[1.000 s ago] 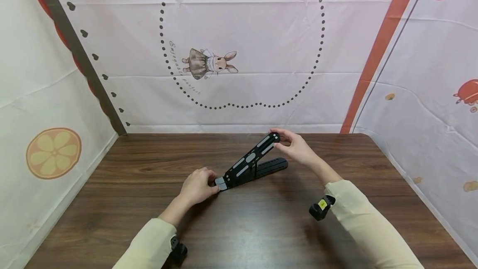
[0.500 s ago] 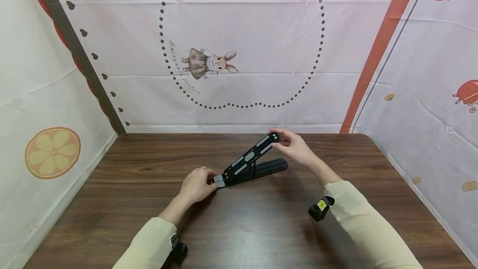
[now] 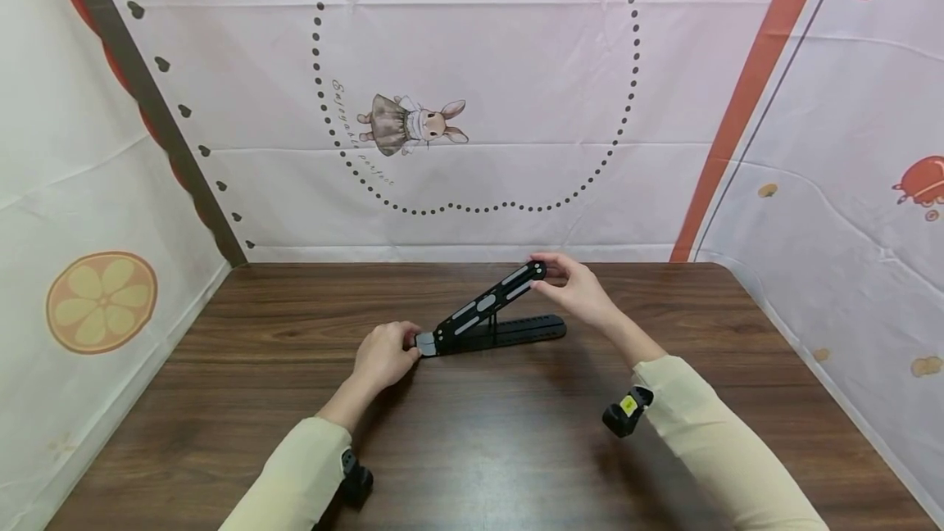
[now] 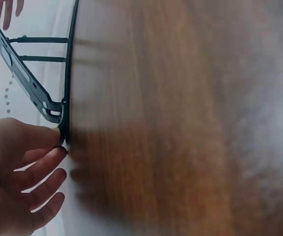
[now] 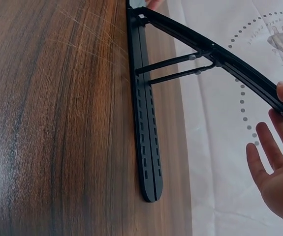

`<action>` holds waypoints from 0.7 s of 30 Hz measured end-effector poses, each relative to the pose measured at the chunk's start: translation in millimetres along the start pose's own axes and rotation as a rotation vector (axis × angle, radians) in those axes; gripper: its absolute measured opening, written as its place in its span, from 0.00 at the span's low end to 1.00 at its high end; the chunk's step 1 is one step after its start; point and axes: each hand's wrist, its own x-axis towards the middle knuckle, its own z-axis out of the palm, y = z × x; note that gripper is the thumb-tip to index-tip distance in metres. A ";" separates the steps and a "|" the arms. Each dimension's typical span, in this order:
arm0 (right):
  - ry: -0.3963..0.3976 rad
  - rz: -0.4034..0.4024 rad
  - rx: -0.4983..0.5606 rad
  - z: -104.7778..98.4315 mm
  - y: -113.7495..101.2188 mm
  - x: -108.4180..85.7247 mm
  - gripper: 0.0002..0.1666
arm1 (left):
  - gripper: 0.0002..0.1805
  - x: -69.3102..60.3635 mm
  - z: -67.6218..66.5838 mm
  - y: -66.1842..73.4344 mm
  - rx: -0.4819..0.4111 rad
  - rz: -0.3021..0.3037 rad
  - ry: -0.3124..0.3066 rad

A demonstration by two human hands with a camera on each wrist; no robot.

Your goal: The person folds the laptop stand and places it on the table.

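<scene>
A black folding laptop stand (image 3: 487, 302) with grey pads stands unfolded on the table, its upper arm tilted up over the slotted base (image 3: 529, 329). At the stand's grey-padded left end, my left hand (image 3: 385, 353) pinches the tip between thumb and index finger; the left wrist view has this hand (image 4: 13, 162) with its other fingers spread. My right hand (image 3: 580, 289) holds the arm's raised end between thumb and fingers. Two thin struts (image 5: 173, 63) join arm and base in the right wrist view, where the base's rounded end lies along the tabletop.
The brown wood-grain table (image 3: 472, 449) ends at a pale printed cloth (image 3: 472, 64) behind it. More cloth hangs on both sides. Each wrist wears a small black camera (image 3: 627, 412).
The stand has turned slightly on the table. Its left end has moved back and to the left with my left hand, and my right hand has shifted slightly left.
</scene>
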 end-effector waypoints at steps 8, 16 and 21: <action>0.041 -0.009 0.006 6.3 -2.2 1.5 0.27 | 0.16 9.6 0.1 -7.1 -0.010 -0.036 0.025; 0.073 0.006 0.002 11.3 -2.0 2.6 0.27 | 0.16 18.6 2.4 -8.9 -0.021 -0.086 0.034; 0.091 0.003 0.009 14.6 -0.6 4.3 0.27 | 0.17 24.0 3.8 -10.9 -0.035 -0.111 0.041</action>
